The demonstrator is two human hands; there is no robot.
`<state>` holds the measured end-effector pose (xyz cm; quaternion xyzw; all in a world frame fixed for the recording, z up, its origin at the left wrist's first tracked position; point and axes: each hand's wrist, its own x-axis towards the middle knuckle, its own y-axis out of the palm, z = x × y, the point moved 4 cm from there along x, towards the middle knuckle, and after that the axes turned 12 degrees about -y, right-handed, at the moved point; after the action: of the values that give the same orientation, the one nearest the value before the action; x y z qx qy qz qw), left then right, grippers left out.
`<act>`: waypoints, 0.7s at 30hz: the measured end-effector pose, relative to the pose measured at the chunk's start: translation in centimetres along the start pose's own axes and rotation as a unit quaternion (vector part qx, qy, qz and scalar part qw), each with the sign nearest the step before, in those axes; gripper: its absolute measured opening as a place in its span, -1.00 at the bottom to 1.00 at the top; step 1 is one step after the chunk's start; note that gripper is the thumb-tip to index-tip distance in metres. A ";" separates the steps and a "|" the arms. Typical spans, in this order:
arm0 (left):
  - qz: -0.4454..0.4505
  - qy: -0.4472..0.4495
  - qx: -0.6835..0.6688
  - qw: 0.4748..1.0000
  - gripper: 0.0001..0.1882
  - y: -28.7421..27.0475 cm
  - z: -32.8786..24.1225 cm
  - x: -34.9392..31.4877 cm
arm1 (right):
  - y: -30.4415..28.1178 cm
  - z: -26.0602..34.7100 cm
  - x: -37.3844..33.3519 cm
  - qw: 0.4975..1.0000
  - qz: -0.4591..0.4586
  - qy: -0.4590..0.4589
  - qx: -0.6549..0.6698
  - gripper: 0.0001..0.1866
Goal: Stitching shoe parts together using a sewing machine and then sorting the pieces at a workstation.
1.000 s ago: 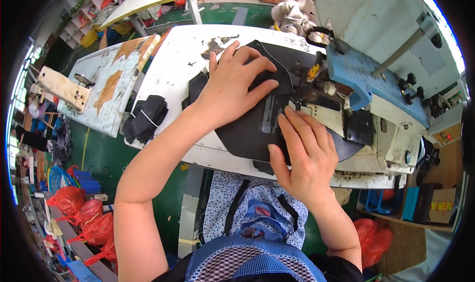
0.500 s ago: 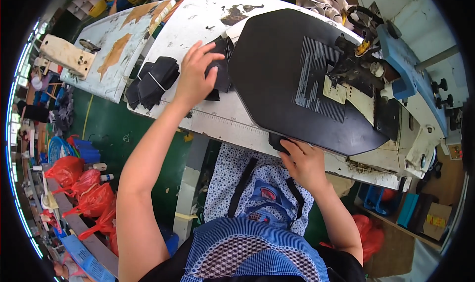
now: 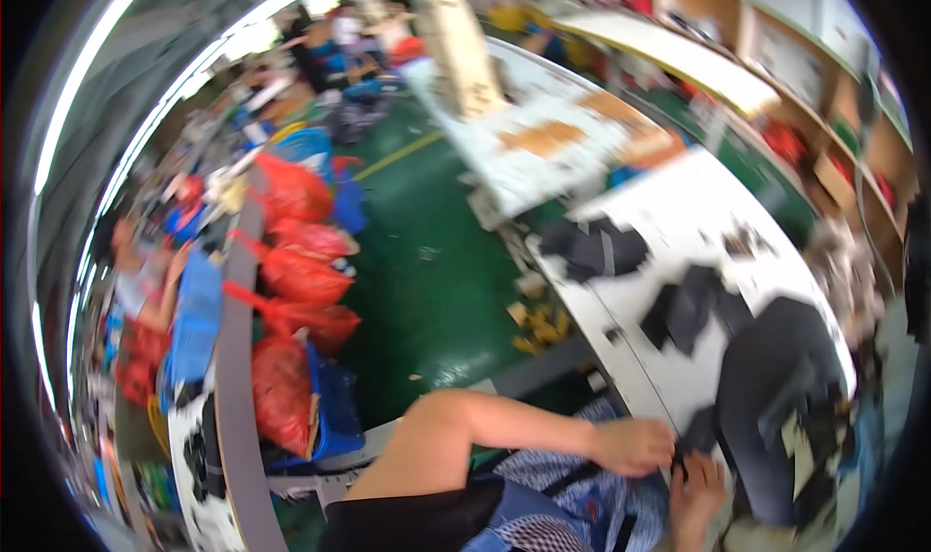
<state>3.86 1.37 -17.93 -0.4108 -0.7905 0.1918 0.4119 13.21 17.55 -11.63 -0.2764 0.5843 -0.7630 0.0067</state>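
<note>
My left hand (image 3: 632, 447) is closed, with its fingertips at the near edge of the white sewing-machine table (image 3: 635, 344). Just beside it, my right hand (image 3: 700, 492) curls its fingers on a small black piece (image 3: 696, 432), which lies partly by the black octagonal plate (image 3: 766, 387). Blur hides what sits between the left fingertips. Farther along the tabletop are loose dark flat pieces (image 3: 690, 310) and a dark bundle tied with a pale band (image 3: 593, 248). A patterned blue cloth (image 3: 621, 499) covers my lap.
Another table with a cream machine head (image 3: 464, 53) stands beyond. Red plastic bags (image 3: 299, 273) and a blue crate (image 3: 335, 407) line the left side of the green floor (image 3: 427, 261). At far left, a person (image 3: 145, 285) is near a blue basket (image 3: 194, 305).
The view has swung left, blurring the picture. My left hand has left the dark pieces and come down beside my right hand, and its spread fingers have closed.
</note>
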 end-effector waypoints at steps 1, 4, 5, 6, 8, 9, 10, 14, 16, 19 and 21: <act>-0.031 0.023 -0.029 0.999 -0.76 0.0 -0.1 0.3 | 0.6 -0.5 -0.9 0.999 -0.016 0.003 0.028 -0.76; -0.053 -0.006 -0.012 0.998 -0.82 -1.2 -0.8 -0.7 | -1.4 1.5 1.6 0.998 -0.009 -0.013 0.053 -0.81; -0.055 -0.023 -0.024 0.998 -0.84 -1.2 -0.7 -0.9 | -1.5 1.7 2.1 0.997 0.002 -0.004 0.080 -0.81; -0.056 -0.029 -0.027 0.998 -0.85 -1.1 -0.5 -1.1 | -2.0 2.2 2.6 0.997 -0.005 -0.013 0.077 -0.81; -0.062 -0.038 -0.041 0.996 -0.84 -0.9 -0.4 -1.0 | -2.2 2.8 2.9 0.999 0.014 -0.025 0.026 -0.82; -0.064 -0.052 -0.064 0.995 -0.84 -0.9 -0.3 -0.8 | -1.8 2.4 2.7 0.999 0.009 -0.028 0.023 -0.82; -0.071 -0.058 -0.070 0.993 -0.84 -1.0 -0.2 -0.7 | -1.0 1.8 2.2 0.999 0.001 -0.035 0.007 -0.82; -0.072 -0.057 -0.084 0.992 -0.84 -0.8 0.1 -0.1 | 0.8 1.4 0.8 0.998 0.007 -0.023 -0.050 -0.83; -0.080 -0.061 -0.077 0.992 -0.85 -1.1 0.0 0.3 | 0.9 1.3 1.0 0.998 -0.018 -0.020 -0.053 -0.84; -0.098 -0.067 -0.088 0.989 -0.83 -0.9 0.6 0.2 | -0.6 3.0 2.6 0.997 -0.043 -0.032 -0.052 -0.86; -0.095 -0.077 -0.097 0.988 -0.83 -1.2 0.4 0.2 | -0.8 3.6 2.7 0.997 -0.042 -0.048 -0.049 -0.86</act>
<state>2.90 0.85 -17.28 -0.3558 -0.8702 0.1050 0.3243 12.76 13.72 -9.18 -0.3372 0.6077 -0.7190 -0.0106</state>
